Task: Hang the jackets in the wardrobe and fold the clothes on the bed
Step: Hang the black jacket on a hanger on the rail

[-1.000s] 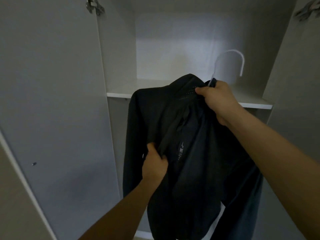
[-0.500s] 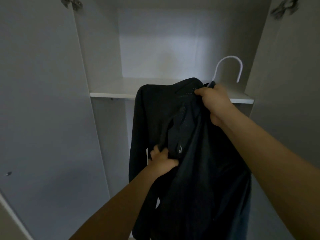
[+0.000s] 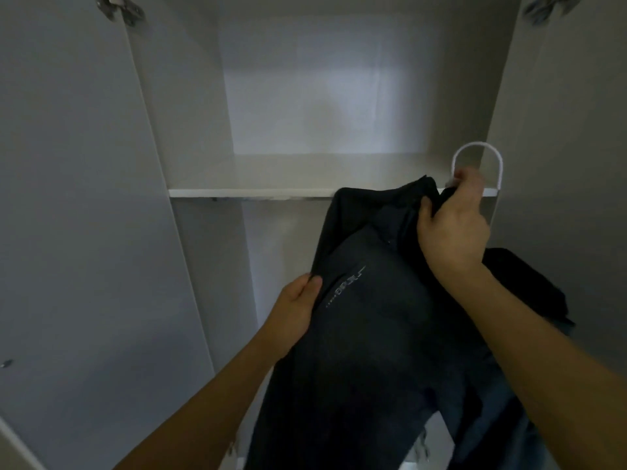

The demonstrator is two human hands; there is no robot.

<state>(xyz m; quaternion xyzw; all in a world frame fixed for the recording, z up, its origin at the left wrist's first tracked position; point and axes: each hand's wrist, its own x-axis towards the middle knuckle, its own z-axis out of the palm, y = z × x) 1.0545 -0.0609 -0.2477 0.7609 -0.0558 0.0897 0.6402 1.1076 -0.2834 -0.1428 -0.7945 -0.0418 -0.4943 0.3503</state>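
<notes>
Both hands' fingers (image 3: 428, 212) curled on jacket (image 3: 373, 334)

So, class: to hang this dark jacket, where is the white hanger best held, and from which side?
Grip the hanger neck just below its white hook, at the collar of the jacket, coming from the front as the right hand does. The hook stands upright and free; the jacket covers all below.

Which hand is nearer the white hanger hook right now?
Right. The right hand grips the jacket collar just below the white hanger hook; the left hand holds the jacket's left edge, well lower and to the left.
</notes>
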